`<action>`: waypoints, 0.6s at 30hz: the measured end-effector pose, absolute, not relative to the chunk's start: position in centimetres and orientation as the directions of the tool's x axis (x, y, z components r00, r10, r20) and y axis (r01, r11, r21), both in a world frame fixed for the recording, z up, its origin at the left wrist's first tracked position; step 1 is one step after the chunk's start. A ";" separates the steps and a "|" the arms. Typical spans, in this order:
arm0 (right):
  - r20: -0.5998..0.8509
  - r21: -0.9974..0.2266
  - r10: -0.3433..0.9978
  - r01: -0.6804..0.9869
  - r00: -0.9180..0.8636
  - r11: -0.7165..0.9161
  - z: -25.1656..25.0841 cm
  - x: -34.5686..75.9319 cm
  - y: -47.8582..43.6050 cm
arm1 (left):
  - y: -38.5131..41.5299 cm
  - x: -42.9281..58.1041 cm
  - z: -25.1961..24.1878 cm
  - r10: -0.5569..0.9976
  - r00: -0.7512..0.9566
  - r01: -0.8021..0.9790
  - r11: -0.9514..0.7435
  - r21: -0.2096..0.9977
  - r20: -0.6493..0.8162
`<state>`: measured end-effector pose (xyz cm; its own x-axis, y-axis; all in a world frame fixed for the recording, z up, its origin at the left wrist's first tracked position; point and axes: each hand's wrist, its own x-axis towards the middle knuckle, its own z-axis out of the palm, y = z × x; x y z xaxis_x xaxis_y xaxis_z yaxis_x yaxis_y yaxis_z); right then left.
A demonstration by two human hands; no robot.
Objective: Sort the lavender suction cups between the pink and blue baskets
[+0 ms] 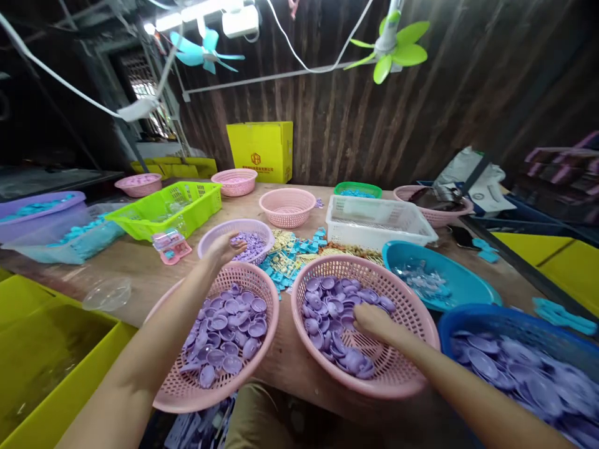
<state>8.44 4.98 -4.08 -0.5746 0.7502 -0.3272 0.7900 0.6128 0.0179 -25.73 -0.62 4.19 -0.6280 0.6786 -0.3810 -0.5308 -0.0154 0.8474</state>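
My left hand (225, 248) reaches over the rim of a small lavender basket (204, 242) that holds many tiny purple parts (251, 245). Its fingers are stretched out over those parts, and nothing shows in them. In the right pink basket (412, 312), my right hand (373, 322) is closed, fingers curled down among purple plastic oval cups (334, 299). What its fingertips grip is hidden. The left pink basket (270, 280), beneath my left forearm, holds more purple oval cups (229, 324).
Small blue parts (285, 265) and cream parts lie in a pile beyond the baskets. A white crate (374, 219), a teal basin (468, 284) with clear pieces and a blue basket (449, 318) of purple parts stand rightward. A green crate (206, 199) and a yellow box (28, 312) are leftward.
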 end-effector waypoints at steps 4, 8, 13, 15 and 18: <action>-0.356 -0.085 0.769 0.838 -0.531 0.540 -1.9 9.8 4.9 | 0.9 -25.3 3.4 0.621 -0.764 -0.117 0.136 0.984 -0.177; -0.303 -0.262 0.780 0.835 -0.547 0.484 -0.1 10.1 4.4 | 0.5 -19.3 2.0 0.878 -0.478 0.299 0.186 0.936 -0.022; -0.178 -0.434 0.769 0.750 -0.614 0.499 1.4 8.8 3.2 | -0.3 -9.9 0.0 0.959 0.239 0.157 0.115 0.981 -0.151; -0.216 -0.567 0.721 0.686 -0.658 0.456 1.6 8.6 3.0 | 0.0 -7.8 -0.8 0.920 0.358 0.109 0.131 0.985 -0.161; -0.309 -0.699 0.631 0.620 -0.711 0.357 1.0 9.2 3.7 | 0.8 -7.2 -1.6 0.940 0.280 0.198 0.140 0.970 -0.193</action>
